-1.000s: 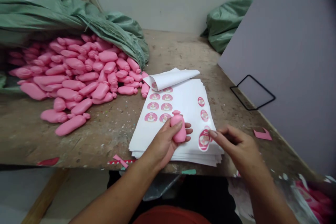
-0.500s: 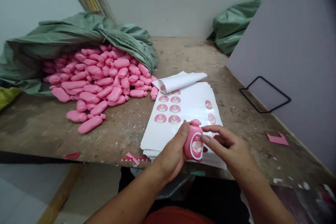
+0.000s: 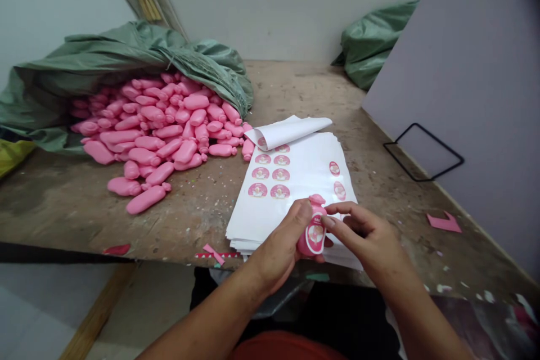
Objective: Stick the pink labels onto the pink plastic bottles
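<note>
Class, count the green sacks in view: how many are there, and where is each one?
2: one green sack lies at the left, pink bottles spilling from its mouth; the other sits at the back right, partly behind the grey panel. More may be hidden there.

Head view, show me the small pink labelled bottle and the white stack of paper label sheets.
Small pink labelled bottle [image 3: 314, 234], head view: its front label.
White stack of paper label sheets [image 3: 309, 167], head view: bare top sheet.

Workshop, scuffed workbench [image 3: 291, 87], sack [image 3: 126, 48] of bottles [image 3: 169, 130], label sheets [image 3: 306, 171]
</note>
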`<state>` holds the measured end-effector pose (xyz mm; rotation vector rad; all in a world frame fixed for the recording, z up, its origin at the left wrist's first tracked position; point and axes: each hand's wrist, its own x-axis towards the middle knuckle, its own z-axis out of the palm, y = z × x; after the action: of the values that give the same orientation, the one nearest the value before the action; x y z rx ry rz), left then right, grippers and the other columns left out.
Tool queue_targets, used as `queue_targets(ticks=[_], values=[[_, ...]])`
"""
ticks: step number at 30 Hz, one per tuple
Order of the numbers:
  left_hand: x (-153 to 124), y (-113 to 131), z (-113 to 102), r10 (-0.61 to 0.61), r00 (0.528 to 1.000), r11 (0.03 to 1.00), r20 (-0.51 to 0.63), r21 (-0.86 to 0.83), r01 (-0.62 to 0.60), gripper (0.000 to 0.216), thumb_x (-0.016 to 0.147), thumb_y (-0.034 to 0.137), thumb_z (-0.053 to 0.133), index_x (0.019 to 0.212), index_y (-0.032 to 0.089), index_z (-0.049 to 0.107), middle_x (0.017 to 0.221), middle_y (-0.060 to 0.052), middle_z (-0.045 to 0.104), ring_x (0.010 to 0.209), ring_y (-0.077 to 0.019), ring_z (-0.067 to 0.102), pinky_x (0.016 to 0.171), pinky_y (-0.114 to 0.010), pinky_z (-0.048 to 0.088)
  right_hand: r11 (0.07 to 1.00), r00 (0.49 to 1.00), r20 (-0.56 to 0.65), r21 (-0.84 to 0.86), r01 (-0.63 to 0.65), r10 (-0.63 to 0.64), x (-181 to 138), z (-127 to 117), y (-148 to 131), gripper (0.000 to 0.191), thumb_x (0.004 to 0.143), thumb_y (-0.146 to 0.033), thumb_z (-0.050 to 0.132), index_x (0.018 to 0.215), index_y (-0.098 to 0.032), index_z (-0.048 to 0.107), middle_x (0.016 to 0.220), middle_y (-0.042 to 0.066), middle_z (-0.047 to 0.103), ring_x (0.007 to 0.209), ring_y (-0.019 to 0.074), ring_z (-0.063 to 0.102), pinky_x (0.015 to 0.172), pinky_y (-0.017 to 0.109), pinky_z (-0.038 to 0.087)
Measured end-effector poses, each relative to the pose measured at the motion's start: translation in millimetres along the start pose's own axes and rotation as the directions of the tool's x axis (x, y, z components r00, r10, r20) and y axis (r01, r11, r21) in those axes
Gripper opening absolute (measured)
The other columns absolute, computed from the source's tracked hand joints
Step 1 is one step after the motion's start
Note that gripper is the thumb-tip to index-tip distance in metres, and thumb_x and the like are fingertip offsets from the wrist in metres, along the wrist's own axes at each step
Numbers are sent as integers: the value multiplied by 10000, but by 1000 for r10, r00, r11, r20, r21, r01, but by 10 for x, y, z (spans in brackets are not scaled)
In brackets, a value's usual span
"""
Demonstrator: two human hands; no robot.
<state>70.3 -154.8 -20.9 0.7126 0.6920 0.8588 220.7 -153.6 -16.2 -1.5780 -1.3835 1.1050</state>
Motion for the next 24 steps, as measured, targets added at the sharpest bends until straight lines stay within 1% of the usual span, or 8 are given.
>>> queue_targets(ticks=[5, 9, 13, 15, 17, 18, 20, 24], values=[[-40, 12, -37, -52, 995, 997, 84, 61, 47, 353, 900, 338, 498, 1238, 270, 423, 1128, -70, 525, 909, -181, 594, 661, -268, 482, 958, 992, -53, -269, 100, -119, -17, -39, 15, 291, 756, -499, 611, 835, -229, 687, 492, -52, 461, 480, 117, 436, 481, 242, 316], [-36, -9, -85, -92, 988, 995, 124, 43, 88, 448, 861, 232, 554, 1272, 278, 382, 1139, -77, 503, 906, -171, 603, 644, -238, 479, 866, 961, -99, -464, 187, -260, -8, -68, 68, 297, 787, -503, 581, 848, -245, 716, 568, -6, 592, 581, 151, 552, 582, 254, 397], [-110, 17, -121, -115, 987, 989, 112, 103, 104, 646, 773, 114, 617, 1304, 315, 309, 1111, -50, 494, 933, -170, 599, 691, -250, 477, 878, 965, -122, -454, 155, -234, 17, -94, 121, 279, 803, -482, 576, 855, -239, 704, 671, 9, 660, 664, 167, 595, 636, 265, 413], [-213, 70, -142, -141, 981, 946, 134, 310, 94, 626, 751, 86, 610, 1275, 307, 349, 1065, -27, 535, 957, -174, 587, 745, -276, 469, 909, 976, -105, -394, 136, -191, 20, -107, 141, 284, 798, -488, 581, 835, -231, 696, 672, 1, 655, 643, 158, 582, 606, 258, 402], [-348, 118, -174, -177, 959, 796, 219, 605, 9, 441, 782, 85, 550, 1172, 279, 485, 1028, -7, 592, 974, -168, 572, 826, -298, 440, 933, 984, -84, -340, 117, -154, 13, -117, 157, 298, 793, -498, 581, 822, -223, 689, 652, -8, 635, 616, 149, 557, 575, 254, 384], [-417, 128, -196, -200, 945, 683, 260, 728, -56, 350, 806, 82, 504, 1099, 268, 548, 1018, 2, 616, 977, -162, 568, 856, -295, 421, 940, 988, -79, -324, 103, -136, 9, -120, 165, 303, 791, -503, 580, 821, -220, 687, 649, -10, 628, 614, 147, 548, 572, 254, 379], [-539, 99, -256, -239, 930, 446, 280, 882, -151, 329, 822, 54, 422, 988, 266, 610, 1007, 23, 647, 970, -153, 577, 874, -280, 404, 949, 992, -73, -306, 74, -101, -1, -118, 178, 310, 788, -508, 578, 829, -219, 683, 679, -7, 638, 644, 153, 553, 588, 258, 380], [-676, -160, -423, -269, 958, 28, 95, 995, -91, 329, 757, 77, 478, 1030, 227, 584, 1014, -32, 658, 928, -217, 607, 792, -302, 451, 943, 994, -60, -326, 63, -87, -16, -104, 212, 313, 786, -517, 569, 846, -232, 686, 778, 3, 686, 735, 180, 599, 625, 260, 411]])
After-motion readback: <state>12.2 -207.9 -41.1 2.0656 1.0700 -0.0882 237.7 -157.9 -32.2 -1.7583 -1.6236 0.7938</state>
